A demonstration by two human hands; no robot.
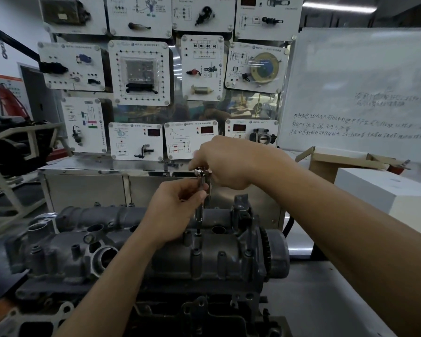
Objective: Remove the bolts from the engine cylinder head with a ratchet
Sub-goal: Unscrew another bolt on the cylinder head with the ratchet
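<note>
- Looking down from head height, we see two bare hands working a ratchet [203, 171] above an engine cylinder head [136, 254].
- The right hand [225, 164] curls its fingers around the ratchet's chrome top; the handle is hidden inside the grip.
- The left hand [178, 207], just below the right fingers, pinches the upright extension bar [199, 215] between thumb and fingertips.
- Below the left fingers, the bar runs straight down and its tip meets the top of the cylinder head; we cannot tell whether a bolt sits under it.
- The dark grey cylinder head lies beneath both hands, stretching out to either side of them.
- Beyond the fingers stands a board of white training panels [139, 71]; right of the right hand are a whiteboard [350, 81] and a cardboard box [326, 164].
</note>
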